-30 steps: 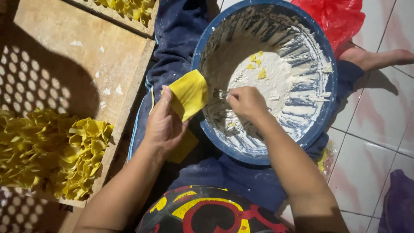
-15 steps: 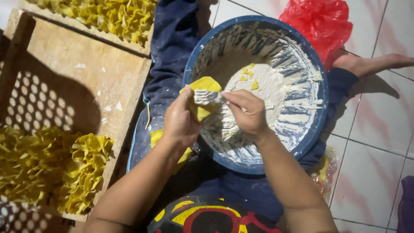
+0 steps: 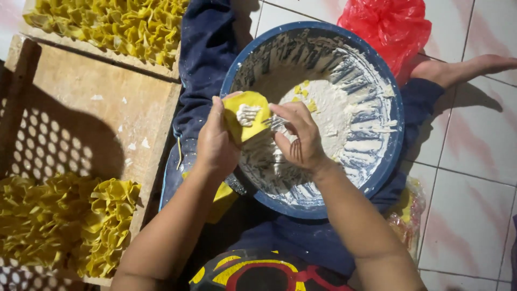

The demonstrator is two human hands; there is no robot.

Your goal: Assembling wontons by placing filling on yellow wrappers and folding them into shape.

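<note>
My left hand (image 3: 215, 143) holds a yellow dumpling wrapper (image 3: 246, 121) flat on its fingers, over the near rim of a big blue bowl (image 3: 389, 156). A dab of white filling sits on the wrapper. My right hand (image 3: 299, 137) grips a small metal fork (image 3: 276, 124) whose tines touch the wrapper's right edge. White paste filling (image 3: 339, 113) lies smeared inside the bowl, with a few yellow scraps on it. The bowl rests on my lap, between legs in dark blue trousers.
A wooden tray (image 3: 102, 113) lies on the left, with a pile of folded yellow dumplings (image 3: 59, 226) at its near end. A second tray of dumplings (image 3: 113, 24) sits at the top. A red plastic bag (image 3: 388, 27) lies behind the bowl on the tiled floor (image 3: 468, 178).
My left hand lifted the wrapper from beside the bowl to over its rim. My right hand brought the fork up from the paste and put a dab of filling on the wrapper.
</note>
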